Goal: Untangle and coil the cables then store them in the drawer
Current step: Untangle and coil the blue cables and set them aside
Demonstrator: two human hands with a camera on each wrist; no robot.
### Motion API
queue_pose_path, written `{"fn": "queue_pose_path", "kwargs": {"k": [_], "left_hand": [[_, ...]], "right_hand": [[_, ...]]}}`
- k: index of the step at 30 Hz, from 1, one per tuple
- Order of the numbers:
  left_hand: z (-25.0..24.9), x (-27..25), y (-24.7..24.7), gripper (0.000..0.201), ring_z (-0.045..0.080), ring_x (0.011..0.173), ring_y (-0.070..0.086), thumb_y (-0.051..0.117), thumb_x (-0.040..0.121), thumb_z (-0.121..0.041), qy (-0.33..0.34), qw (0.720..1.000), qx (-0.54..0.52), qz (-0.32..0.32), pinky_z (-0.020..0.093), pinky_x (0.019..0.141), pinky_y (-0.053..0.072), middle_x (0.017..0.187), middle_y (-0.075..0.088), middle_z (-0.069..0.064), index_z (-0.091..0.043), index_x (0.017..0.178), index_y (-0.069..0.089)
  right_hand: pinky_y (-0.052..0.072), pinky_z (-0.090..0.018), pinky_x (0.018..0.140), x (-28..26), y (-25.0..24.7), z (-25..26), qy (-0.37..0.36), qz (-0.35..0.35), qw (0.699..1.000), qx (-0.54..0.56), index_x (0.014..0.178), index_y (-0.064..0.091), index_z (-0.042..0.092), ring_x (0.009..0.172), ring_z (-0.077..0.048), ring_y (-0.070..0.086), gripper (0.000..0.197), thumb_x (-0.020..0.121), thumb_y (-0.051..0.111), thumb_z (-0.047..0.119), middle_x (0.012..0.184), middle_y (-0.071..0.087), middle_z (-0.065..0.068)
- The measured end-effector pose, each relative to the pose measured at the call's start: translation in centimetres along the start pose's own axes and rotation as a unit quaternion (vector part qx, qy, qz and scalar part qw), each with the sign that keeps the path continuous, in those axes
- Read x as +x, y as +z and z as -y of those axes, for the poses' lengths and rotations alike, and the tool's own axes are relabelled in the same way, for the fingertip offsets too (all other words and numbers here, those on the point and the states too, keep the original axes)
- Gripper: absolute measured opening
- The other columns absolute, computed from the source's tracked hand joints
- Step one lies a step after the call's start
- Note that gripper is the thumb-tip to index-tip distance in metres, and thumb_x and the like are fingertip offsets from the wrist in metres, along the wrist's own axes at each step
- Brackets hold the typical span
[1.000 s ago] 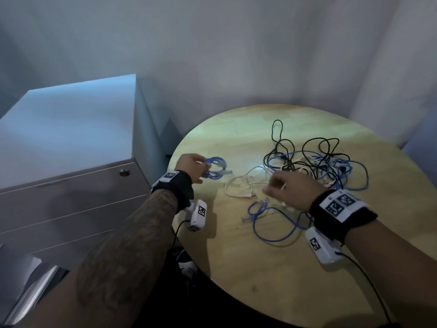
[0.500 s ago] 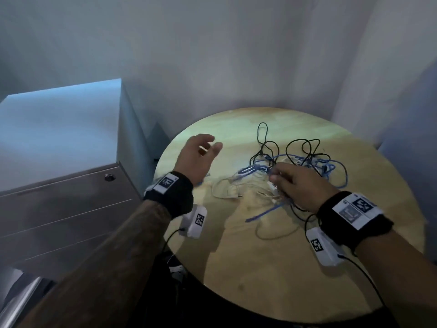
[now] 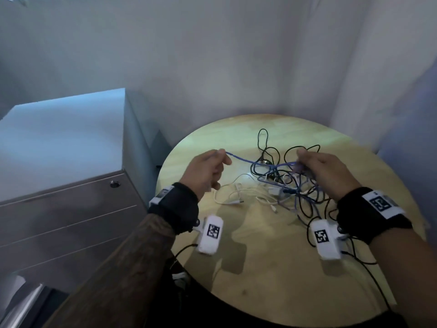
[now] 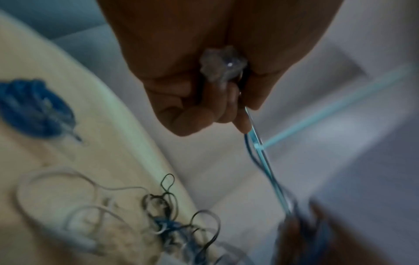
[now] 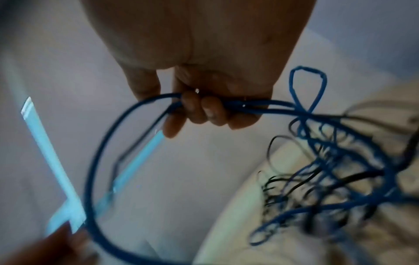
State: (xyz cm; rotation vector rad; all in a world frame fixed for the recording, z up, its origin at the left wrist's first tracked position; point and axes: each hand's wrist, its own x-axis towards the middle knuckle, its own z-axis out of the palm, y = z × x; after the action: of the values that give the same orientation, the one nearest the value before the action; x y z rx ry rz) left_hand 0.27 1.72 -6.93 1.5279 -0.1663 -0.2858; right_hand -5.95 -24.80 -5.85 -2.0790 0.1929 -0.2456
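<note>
Head view: cabinet drawers (image 3: 68,216) closed; both hands, left (image 3: 205,172) and right (image 3: 328,172), grip blue cable (image 3: 246,160).

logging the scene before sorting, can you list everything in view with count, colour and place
round wooden table: one, light wood, centre right
blue cable: one, blue, stretched between both hands above the table
black cables: count unclear, black, tangled at table centre
white cables: count unclear, white, near side of the tangle
metal drawer cabinet: one, grey, left of the table, drawers shut
left hand: grips the blue cable's end
right hand: grips the blue cable
</note>
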Motion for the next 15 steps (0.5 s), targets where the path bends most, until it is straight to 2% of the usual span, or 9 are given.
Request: {"fn": "queue_pose_path", "kwargs": {"k": [2, 3, 5, 6, 8, 9, 11, 13, 15], "left_hand": [[0.5, -0.7, 1.4, 0.039, 0.011, 0.048, 0.03, 0.052, 0.092, -0.055, 0.014, 0.995, 0.097, 0.028, 0.027, 0.05, 0.029, 0.057, 0.037, -0.012, -0.019, 0.083, 0.066], [0.6, -1.1, 2.6, 0.039, 0.01, 0.05, 0.033, 0.055, 0.088, -0.059, 0.025, 0.989, 0.135, 0.056, 0.027, 0.05, 0.03, 0.057, 0.041, -0.014, -0.021, 0.088, 0.067], [0.9, -1.8, 5.3, 0.033, 0.007, 0.049, 0.038, 0.06, 0.091, -0.051, 0.058, 0.975, 0.182, 0.113, 0.025, 0.049, 0.035, 0.053, 0.048, -0.017, -0.019, 0.096, 0.066], [1.1, -1.9, 6.3, 0.026, 0.003, 0.046, 0.038, 0.06, 0.094, -0.042, 0.076, 0.971, 0.19, 0.123, 0.023, 0.049, 0.036, 0.05, 0.049, -0.019, -0.017, 0.095, 0.065], [1.3, -1.4, 7.3, 0.021, 0.002, 0.042, 0.035, 0.056, 0.098, -0.031, 0.081, 0.979, 0.162, 0.091, 0.022, 0.046, 0.032, 0.046, 0.045, -0.016, -0.014, 0.09, 0.066], [1.3, -1.0, 7.2, 0.023, 0.005, 0.042, 0.031, 0.055, 0.099, -0.029, 0.064, 0.988, 0.13, 0.059, 0.023, 0.046, 0.03, 0.046, 0.04, -0.014, -0.013, 0.087, 0.065], [0.9, -0.1, 6.6, 0.026, 0.01, 0.045, 0.026, 0.052, 0.099, -0.03, 0.034, 0.999, 0.04, 0.008, 0.025, 0.048, 0.025, 0.053, 0.032, -0.011, -0.015, 0.081, 0.062], [0.1, 0.3, 5.8, 0.026, 0.012, 0.048, 0.022, 0.049, 0.101, -0.028, 0.051, 0.998, -0.043, -0.014, 0.028, 0.05, 0.019, 0.058, 0.028, -0.004, -0.014, 0.08, 0.057], [-0.9, 0.6, 5.2, 0.028, 0.013, 0.05, 0.019, 0.046, 0.103, -0.025, 0.087, 0.991, -0.09, -0.041, 0.028, 0.05, 0.017, 0.06, 0.026, -0.001, -0.013, 0.079, 0.054]], "right_hand": [[0.036, -0.031, 0.071, 0.5, 0.1, 1.0, 0.007, -0.01, 0.995, 0.099, 0.079, 0.073, 0.014, 0.056, -0.009, 0.043, 0.043, 0.097, 0.052, 0.047, 0.058, 0.046, 0.011], [0.038, -0.03, 0.07, 0.5, 0.5, 1.7, -0.014, -0.008, 0.996, 0.09, 0.081, 0.073, 0.016, 0.057, -0.007, 0.046, 0.038, 0.096, 0.054, 0.045, 0.06, 0.049, 0.011], [0.041, -0.023, 0.067, 0.3, 1.6, 2.3, -0.069, -0.012, 0.997, 0.019, 0.082, 0.07, 0.019, 0.061, 0.003, 0.054, 0.028, 0.095, 0.059, 0.042, 0.07, 0.063, 0.01], [0.042, -0.019, 0.065, 0.2, 2.3, 2.6, -0.087, -0.021, 0.996, 0.0, 0.081, 0.069, 0.02, 0.063, 0.003, 0.055, 0.026, 0.093, 0.061, 0.041, 0.075, 0.066, 0.008], [0.043, -0.012, 0.066, -0.2, 2.8, 3.0, -0.104, -0.031, 0.994, 0.009, 0.086, 0.069, 0.021, 0.071, 0.001, 0.057, 0.022, 0.093, 0.061, 0.041, 0.082, 0.068, 0.006], [0.043, -0.011, 0.071, -0.1, 2.6, 2.9, -0.097, -0.024, 0.994, 0.034, 0.095, 0.069, 0.022, 0.08, 0.002, 0.059, 0.024, 0.094, 0.059, 0.044, 0.091, 0.069, 0.008], [0.041, -0.017, 0.085, 0.4, 1.6, 1.6, -0.061, -0.003, 0.997, 0.055, 0.119, 0.061, 0.029, 0.102, 0.001, 0.057, 0.039, 0.09, 0.056, 0.055, 0.111, 0.064, 0.014], [0.043, -0.029, 0.094, 0.6, 0.7, -0.7, -0.016, 0.077, 0.996, -0.031, 0.135, 0.046, 0.037, 0.112, -0.007, 0.055, 0.058, 0.085, 0.065, 0.058, 0.124, 0.058, 0.013], [0.048, -0.036, 0.095, 0.6, 0.5, -3.3, 0.035, 0.188, 0.959, -0.209, 0.145, 0.034, 0.035, 0.116, -0.018, 0.056, 0.067, 0.088, 0.068, 0.041, 0.135, 0.055, 0.003]]}}
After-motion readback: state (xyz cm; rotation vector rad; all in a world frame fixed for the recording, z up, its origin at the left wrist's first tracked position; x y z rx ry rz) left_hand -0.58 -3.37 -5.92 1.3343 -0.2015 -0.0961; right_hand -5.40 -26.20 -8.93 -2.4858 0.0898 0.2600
